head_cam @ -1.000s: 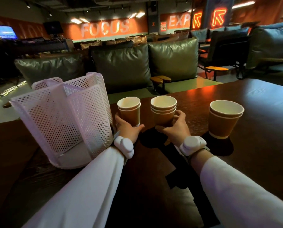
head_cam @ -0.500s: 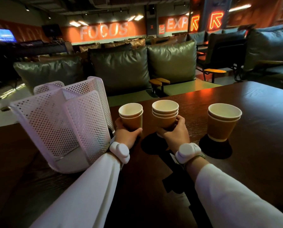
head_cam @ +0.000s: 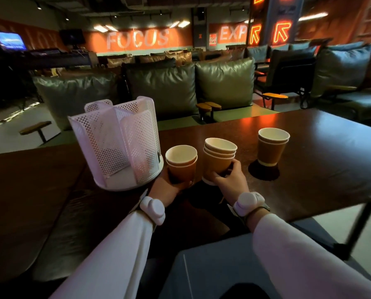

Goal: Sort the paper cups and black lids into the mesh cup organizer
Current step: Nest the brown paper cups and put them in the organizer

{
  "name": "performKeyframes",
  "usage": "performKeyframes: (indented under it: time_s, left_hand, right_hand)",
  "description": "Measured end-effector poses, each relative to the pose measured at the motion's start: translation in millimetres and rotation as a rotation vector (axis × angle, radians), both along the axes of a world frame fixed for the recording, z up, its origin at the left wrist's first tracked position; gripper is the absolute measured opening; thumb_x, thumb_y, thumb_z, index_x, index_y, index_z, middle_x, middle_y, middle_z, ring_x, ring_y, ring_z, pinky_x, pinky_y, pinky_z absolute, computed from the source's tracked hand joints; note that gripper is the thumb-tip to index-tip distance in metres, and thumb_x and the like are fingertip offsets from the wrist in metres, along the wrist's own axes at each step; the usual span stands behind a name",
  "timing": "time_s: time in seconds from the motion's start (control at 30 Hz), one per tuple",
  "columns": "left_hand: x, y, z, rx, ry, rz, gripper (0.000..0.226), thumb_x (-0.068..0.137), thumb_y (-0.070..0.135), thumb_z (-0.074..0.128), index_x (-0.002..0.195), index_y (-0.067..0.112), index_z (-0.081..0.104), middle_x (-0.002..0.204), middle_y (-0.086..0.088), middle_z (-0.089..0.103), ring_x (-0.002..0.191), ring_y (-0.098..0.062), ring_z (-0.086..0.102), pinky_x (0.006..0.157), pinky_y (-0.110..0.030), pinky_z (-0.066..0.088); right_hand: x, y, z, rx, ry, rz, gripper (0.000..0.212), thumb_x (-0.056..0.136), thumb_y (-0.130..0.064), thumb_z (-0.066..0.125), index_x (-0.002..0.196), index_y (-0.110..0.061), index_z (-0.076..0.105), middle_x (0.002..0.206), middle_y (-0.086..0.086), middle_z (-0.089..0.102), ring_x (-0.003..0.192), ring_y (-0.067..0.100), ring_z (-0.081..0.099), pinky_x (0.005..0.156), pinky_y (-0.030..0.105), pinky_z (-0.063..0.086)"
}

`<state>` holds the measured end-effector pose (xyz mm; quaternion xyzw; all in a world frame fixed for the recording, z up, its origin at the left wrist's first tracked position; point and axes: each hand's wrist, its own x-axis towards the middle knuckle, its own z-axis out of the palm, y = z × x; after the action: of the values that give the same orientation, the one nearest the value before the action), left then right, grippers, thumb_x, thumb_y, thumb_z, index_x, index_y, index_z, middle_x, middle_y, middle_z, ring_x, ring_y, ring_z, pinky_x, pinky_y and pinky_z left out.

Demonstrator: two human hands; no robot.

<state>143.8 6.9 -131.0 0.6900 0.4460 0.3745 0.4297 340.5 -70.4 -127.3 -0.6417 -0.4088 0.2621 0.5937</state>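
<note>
The room around me is dim. Orange neon signs (head_cam: 268, 34) at upper right throw a red glare on the desk (head_cam: 331, 147). Ceiling strips glow at top centre. The cups (head_cam: 272, 146) cast dark round shadows. Edges bend and smear; my sleeves (head_cam: 299, 255) look soft.

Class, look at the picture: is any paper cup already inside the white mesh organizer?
No. The organizer shows only bare compartments; each hand grips a cup stack beside it, and a third stack stands on the table.
</note>
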Motion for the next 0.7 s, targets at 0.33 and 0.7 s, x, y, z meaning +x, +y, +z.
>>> performKeyframes:
  time_s: [0.33, 0.7]
  left_hand:
    - [-15, -43, -1, 0.052, 0.045, 0.049, 0.08, 0.053, 0.051, 0.093, 0.123, 0.03, 0.061, 0.109, 0.009, 0.074, 0.101, -0.004, 0.069, 0.095, -0.034, 0.055]
    - [-13, -43, -3, 0.106, 0.145, 0.064, 0.084, 0.06, 0.053, 0.088, 0.132, 0.033, 0.051, 0.123, 0.006, 0.069, 0.114, -0.014, 0.063, 0.099, -0.03, 0.046]
  right_hand:
    - [-20, -32, 22, 0.099, -0.019, -0.041, 0.073, 0.069, -0.03, 0.087, 0.128, -0.02, 0.046, 0.107, -0.007, 0.064, 0.087, -0.006, 0.06, 0.062, 0.005, 0.046]
    - [-51, -11, 97, 0.236, -0.211, 0.06, 0.075, 0.052, -0.06, 0.08, 0.114, -0.03, 0.05, 0.103, -0.012, 0.066, 0.09, -0.004, 0.064, 0.072, 0.019, 0.054]
